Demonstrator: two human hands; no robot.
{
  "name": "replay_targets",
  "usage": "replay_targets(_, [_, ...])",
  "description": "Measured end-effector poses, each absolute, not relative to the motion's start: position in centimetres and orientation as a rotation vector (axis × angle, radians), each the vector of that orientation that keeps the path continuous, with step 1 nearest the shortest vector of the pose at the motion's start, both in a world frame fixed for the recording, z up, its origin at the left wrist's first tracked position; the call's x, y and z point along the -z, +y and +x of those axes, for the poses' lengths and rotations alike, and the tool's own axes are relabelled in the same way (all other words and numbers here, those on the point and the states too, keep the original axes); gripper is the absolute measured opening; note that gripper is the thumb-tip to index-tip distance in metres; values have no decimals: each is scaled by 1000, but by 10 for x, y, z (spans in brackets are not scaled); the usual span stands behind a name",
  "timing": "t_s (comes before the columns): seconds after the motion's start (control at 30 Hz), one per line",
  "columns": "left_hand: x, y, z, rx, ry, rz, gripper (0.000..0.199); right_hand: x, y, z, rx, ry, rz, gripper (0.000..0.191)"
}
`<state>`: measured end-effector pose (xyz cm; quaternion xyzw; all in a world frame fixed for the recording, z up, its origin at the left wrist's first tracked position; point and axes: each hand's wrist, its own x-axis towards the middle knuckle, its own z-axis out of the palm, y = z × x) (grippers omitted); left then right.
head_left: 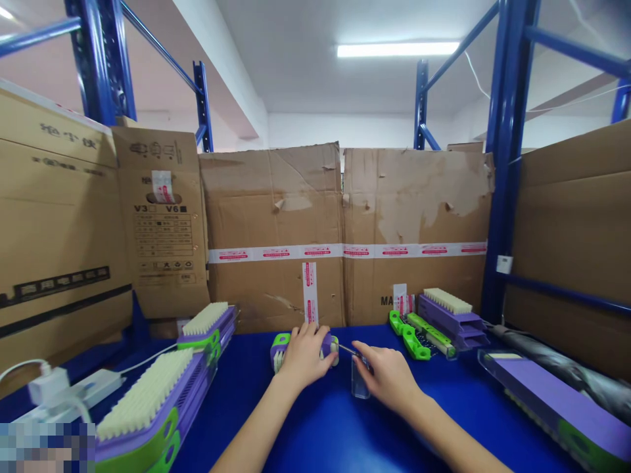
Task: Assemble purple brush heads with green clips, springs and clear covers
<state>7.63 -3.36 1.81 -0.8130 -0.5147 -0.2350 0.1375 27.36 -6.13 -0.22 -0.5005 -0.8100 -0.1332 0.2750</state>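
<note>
Tabletop [320, 427], blue and glossy, spreads beneath our left hand [306, 355], fingers curled over a purple-and-green brush [280, 343], and our right hand [389, 373], fingers closed around a thin metal tool [346, 348] pointing at the brush's near side. Beyond our fingertips stand taped cardboard panels [271, 217], with blue rack posts [510, 118] on either side, a lit ceiling tube [399, 49] high above, and more brushes [148, 391] well left and right.

Purple-and-green bristled brush [281, 345] crosswise on the blue tabletop [315, 430], a thin metal tool [347, 349] aslant at its right end
</note>
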Motion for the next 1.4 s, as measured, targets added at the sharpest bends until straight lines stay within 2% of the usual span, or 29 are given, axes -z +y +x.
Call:
replay_targets(0.13, [-26,-34,79,603,-1552,-2449,31,2,-61,276,290,-2167,-1349,32])
replay_targets(0.47, [-33,-20,80,555,-1664,-2587,27,0,-65,276,248,-2211,-1443,35])
replay_targets(0.9, [-33,-26,80,553,-1574,-2596,29,-11,-73,276,320,-2226,-1590,40])
replay_targets(1.4, [-31,-28,75,570,-1655,-2541,33,12,-70,268,414,-2297,-1494,43])
